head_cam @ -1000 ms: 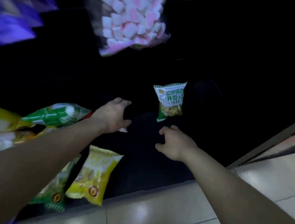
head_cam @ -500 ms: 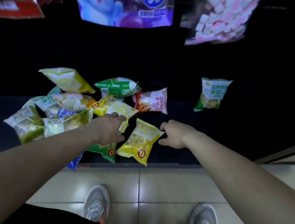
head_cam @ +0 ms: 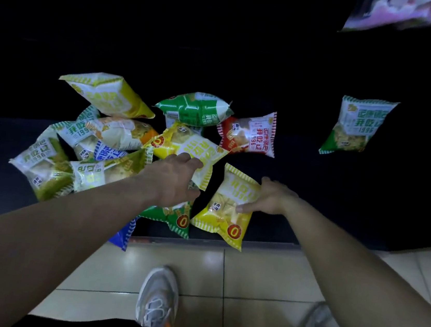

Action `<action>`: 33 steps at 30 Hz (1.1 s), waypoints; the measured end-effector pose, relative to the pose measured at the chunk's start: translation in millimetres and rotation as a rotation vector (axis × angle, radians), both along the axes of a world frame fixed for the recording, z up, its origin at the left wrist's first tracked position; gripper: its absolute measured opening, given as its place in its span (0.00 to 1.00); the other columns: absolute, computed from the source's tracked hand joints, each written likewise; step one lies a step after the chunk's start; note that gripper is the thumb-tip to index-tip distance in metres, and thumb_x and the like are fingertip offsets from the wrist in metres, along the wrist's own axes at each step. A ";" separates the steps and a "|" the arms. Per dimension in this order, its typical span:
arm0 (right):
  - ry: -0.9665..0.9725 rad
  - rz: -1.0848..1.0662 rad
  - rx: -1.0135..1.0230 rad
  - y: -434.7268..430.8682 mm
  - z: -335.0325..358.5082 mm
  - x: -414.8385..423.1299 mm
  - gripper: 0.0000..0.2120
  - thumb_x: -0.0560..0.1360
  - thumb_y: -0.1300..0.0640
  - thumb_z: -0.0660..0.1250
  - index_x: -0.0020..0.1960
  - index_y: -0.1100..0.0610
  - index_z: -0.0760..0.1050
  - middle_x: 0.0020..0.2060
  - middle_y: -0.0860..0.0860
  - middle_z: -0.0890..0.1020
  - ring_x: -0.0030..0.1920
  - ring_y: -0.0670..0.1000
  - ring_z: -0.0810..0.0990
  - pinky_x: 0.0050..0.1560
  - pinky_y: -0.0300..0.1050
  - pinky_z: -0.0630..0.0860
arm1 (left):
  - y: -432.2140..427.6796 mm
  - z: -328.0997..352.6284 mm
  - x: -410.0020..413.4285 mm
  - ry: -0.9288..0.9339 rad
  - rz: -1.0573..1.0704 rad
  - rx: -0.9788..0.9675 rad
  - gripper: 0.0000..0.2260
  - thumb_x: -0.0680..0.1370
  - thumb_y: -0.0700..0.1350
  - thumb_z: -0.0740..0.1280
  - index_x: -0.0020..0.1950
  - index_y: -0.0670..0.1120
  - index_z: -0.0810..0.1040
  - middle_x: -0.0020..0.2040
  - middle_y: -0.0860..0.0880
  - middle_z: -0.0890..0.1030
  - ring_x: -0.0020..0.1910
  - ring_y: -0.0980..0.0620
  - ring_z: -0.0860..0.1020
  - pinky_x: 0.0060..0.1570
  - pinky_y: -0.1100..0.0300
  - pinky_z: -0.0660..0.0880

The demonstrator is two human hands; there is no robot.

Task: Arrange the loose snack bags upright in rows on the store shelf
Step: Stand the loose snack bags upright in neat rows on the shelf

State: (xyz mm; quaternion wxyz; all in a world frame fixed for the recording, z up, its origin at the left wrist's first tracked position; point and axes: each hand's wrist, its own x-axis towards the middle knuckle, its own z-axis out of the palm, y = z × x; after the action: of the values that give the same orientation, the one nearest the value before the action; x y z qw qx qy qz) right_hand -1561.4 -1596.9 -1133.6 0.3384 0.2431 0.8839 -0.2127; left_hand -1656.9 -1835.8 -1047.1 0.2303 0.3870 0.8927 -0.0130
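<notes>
Several loose snack bags lie in a jumbled heap on the dark bottom shelf (head_cam: 300,190). My right hand (head_cam: 269,198) grips the right edge of a yellow bag (head_cam: 226,211) at the shelf's front. My left hand (head_cam: 176,177) rests with fingers spread on another yellow bag (head_cam: 188,143) in the middle of the heap. A red bag (head_cam: 250,133) and a green bag (head_cam: 196,108) lie just behind. One green-and-white bag (head_cam: 355,124) stands upright alone at the right.
The shelf's front edge (head_cam: 267,244) meets a pale tiled floor (head_cam: 249,276), where my two grey shoes (head_cam: 158,300) stand. A blue bag (head_cam: 121,234) hangs over the edge. Larger bags (head_cam: 406,13) hang above at the top right.
The view has swung left and down, from the lone upright bag to the heap. My right hand has closed on the front yellow bag and my left hand has settled on the heap.
</notes>
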 end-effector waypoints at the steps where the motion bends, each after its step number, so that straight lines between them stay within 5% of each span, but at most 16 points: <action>1: -0.008 0.008 0.000 0.2 -1.4 -0.6 0.64 0.52 0.23 0.73 0.77 0.56 0.59 0.75 0.57 0.64 0.72 0.59 0.64 0.67 0.55 0.69 | -0.1 -1.0 0.5 -0.008 0.000 0.001 0.32 0.78 0.58 0.65 0.78 0.50 0.57 0.75 0.45 0.63 0.72 0.43 0.63 0.66 0.47 0.68; 3: 0.016 0.017 0.002 -1.5 -3.8 -3.8 0.60 0.48 0.23 0.74 0.72 0.54 0.67 0.70 0.57 0.67 0.68 0.58 0.67 0.63 0.53 0.72 | 0.4 -1.8 -0.1 -0.018 0.007 0.017 0.33 0.78 0.58 0.66 0.78 0.50 0.57 0.75 0.45 0.63 0.73 0.43 0.63 0.67 0.47 0.67; 7: 0.142 0.019 -0.037 -4.5 0.2 -8.1 0.56 0.48 0.30 0.79 0.68 0.54 0.65 0.66 0.53 0.69 0.63 0.55 0.72 0.54 0.49 0.74 | 3.8 1.6 -1.4 -0.031 0.035 0.075 0.32 0.77 0.57 0.66 0.78 0.50 0.58 0.74 0.46 0.64 0.72 0.44 0.63 0.67 0.47 0.67; 11: 0.276 0.045 -0.041 1.8 21.6 -2.1 0.36 0.49 0.33 0.80 0.48 0.47 0.67 0.46 0.45 0.79 0.44 0.47 0.77 0.37 0.46 0.74 | 7.4 8.9 2.1 -0.036 0.036 0.096 0.31 0.78 0.56 0.66 0.77 0.50 0.59 0.72 0.46 0.65 0.71 0.44 0.65 0.65 0.49 0.69; 16: 0.387 0.169 0.056 13.1 80.7 7.7 0.39 0.52 0.35 0.80 0.56 0.46 0.67 0.50 0.44 0.76 0.50 0.48 0.76 0.46 0.47 0.75 | 14.0 23.1 6.3 -0.005 0.030 0.122 0.33 0.77 0.56 0.67 0.78 0.50 0.57 0.74 0.46 0.64 0.72 0.44 0.64 0.65 0.49 0.68; 21: 0.419 0.339 0.209 18.2 154.7 40.5 0.39 0.51 0.30 0.75 0.50 0.40 0.56 0.44 0.41 0.69 0.46 0.47 0.70 0.32 0.40 0.60 | 30.7 52.2 20.5 0.003 0.081 0.382 0.43 0.69 0.62 0.74 0.78 0.52 0.57 0.75 0.49 0.65 0.72 0.47 0.65 0.66 0.52 0.67; 24: 0.493 0.353 0.235 18.3 182.9 71.1 0.39 0.50 0.28 0.73 0.51 0.43 0.60 0.44 0.41 0.71 0.44 0.47 0.71 0.32 0.41 0.61 | 45.6 78.1 36.7 -0.106 0.019 0.521 0.46 0.63 0.64 0.78 0.75 0.57 0.61 0.70 0.55 0.69 0.67 0.54 0.68 0.58 0.60 0.67; 28: 0.608 0.246 0.151 18.6 192.1 105.3 0.36 0.50 0.31 0.75 0.51 0.41 0.62 0.42 0.40 0.72 0.42 0.42 0.72 0.37 0.46 0.68 | 62.5 94.8 58.4 -0.218 -0.080 0.466 0.41 0.60 0.61 0.81 0.70 0.59 0.70 0.58 0.58 0.73 0.56 0.57 0.71 0.49 0.62 0.67; 33: 0.679 0.188 0.076 34.2 185.1 118.8 0.42 0.54 0.37 0.80 0.62 0.43 0.66 0.53 0.41 0.72 0.52 0.45 0.74 0.52 0.49 0.74 | 76.3 95.6 69.5 -0.182 -0.041 0.531 0.37 0.59 0.60 0.81 0.66 0.57 0.74 0.51 0.56 0.79 0.49 0.55 0.77 0.39 0.66 0.70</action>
State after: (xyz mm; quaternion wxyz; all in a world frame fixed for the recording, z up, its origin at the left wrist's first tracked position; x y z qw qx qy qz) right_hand -1442.6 -1562.7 -948.6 0.0340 0.0886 0.9717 -0.2161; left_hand -1587.4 -1759.5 -951.5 0.1996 0.4515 0.8325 0.2514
